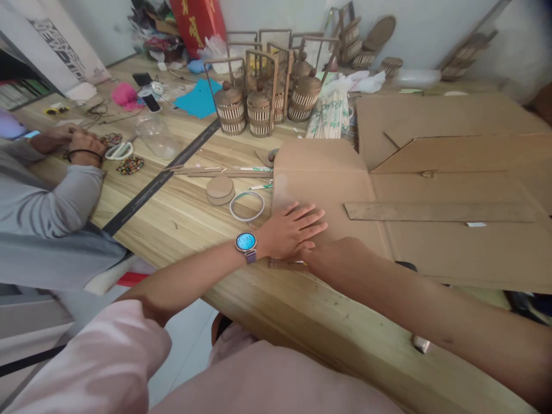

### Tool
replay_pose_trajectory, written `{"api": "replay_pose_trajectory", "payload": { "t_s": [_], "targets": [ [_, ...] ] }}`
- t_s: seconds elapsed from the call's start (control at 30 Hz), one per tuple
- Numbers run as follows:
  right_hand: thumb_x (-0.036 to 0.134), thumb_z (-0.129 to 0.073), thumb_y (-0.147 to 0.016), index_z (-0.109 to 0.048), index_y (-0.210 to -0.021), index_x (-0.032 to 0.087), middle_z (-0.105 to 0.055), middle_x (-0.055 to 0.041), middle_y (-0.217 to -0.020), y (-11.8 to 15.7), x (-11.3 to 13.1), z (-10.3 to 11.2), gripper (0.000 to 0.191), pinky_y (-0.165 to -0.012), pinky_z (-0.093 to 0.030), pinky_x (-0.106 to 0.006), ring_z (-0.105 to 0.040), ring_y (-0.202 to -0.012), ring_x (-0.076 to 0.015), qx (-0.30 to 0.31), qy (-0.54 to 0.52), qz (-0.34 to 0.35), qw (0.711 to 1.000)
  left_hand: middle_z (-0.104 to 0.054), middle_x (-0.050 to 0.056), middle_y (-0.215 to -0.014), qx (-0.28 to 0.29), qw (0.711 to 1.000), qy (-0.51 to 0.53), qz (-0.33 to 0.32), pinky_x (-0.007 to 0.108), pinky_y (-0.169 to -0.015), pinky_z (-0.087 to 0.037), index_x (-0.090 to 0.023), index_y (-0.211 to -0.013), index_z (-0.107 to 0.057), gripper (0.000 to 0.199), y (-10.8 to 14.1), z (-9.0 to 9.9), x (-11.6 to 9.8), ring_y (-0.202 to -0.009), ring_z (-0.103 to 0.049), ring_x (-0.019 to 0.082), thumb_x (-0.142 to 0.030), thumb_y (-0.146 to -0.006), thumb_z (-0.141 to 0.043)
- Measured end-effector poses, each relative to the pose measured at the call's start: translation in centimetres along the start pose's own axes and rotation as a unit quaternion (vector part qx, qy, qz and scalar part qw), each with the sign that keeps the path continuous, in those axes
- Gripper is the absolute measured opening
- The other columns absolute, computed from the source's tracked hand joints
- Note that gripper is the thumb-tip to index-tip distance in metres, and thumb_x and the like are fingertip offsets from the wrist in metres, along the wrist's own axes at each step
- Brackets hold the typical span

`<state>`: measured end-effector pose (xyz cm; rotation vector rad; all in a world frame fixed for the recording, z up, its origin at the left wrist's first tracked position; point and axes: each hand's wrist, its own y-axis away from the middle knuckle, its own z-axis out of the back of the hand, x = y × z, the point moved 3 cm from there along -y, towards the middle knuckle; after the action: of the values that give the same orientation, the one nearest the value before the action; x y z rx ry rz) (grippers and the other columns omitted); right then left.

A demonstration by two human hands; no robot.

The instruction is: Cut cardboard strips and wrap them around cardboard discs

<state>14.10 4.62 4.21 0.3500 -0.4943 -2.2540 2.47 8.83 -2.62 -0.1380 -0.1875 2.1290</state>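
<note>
My left hand (293, 231) lies flat on the near left part of a brown cardboard sheet (321, 190), its fingers spread. My right hand (330, 257) is at the sheet's near edge, against the thumb side of my left hand. The fingers of my right hand are mostly hidden, and what they hold, if anything, cannot be made out. Left of the cardboard lie a white ring (246, 217) and a round brown disc (220, 190). A long flat strip (440, 211) rests on the cardboard to the right.
Woven lidded baskets (260, 109) with tall handles stand at the back beside wrapped white sticks (328, 115). A co-worker's hands (86, 144) are at the left near white scissors (119, 150). A clear jar (157, 138) and blue sheet (197, 99) lie behind.
</note>
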Motion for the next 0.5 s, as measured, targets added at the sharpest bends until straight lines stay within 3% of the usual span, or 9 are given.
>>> {"api": "replay_pose_trajectory", "payload": {
  "t_s": [0.17,0.33,0.5],
  "targets": [
    [-0.001,-0.057,-0.076,-0.070,-0.105,0.016,-0.072,-0.0083,-0.069,0.1,0.3,0.5,0.037,-0.063,-0.049,-0.031,-0.071,-0.072,-0.0243,0.014,-0.003,0.003,1.000,-0.038,0.010,-0.157,0.002,1.000,-0.002,-0.012,0.049,-0.119,-0.018,-0.018,-0.147,-0.044,0.052,0.0,0.2,0.0,-0.146,-0.030,0.029,-0.042,-0.102,-0.038],
    [-0.004,-0.055,-0.076,-0.072,-0.099,0.017,-0.067,-0.0049,-0.059,0.5,0.0,0.4,0.035,-0.054,-0.045,-0.028,-0.069,-0.061,-0.0222,0.035,-0.007,-0.015,0.999,-0.038,0.008,-0.157,0.007,1.000,0.009,-0.026,0.050,-0.119,-0.018,-0.019,-0.146,-0.045,0.052,0.1,0.1,0.1,-0.147,-0.029,0.028,-0.045,-0.103,-0.034],
    [-0.003,-0.058,-0.076,-0.072,-0.097,0.019,-0.065,-0.0032,-0.056,0.9,-0.7,-0.1,0.034,-0.049,-0.041,-0.026,-0.067,-0.056,-0.0215,-0.003,-0.024,-0.020,1.000,-0.037,0.008,-0.158,0.007,0.999,0.013,-0.028,0.050,-0.119,-0.018,-0.020,-0.147,-0.044,0.053,0.2,-0.2,0.3,-0.148,-0.028,0.027,-0.047,-0.103,-0.032]
  ]
}}
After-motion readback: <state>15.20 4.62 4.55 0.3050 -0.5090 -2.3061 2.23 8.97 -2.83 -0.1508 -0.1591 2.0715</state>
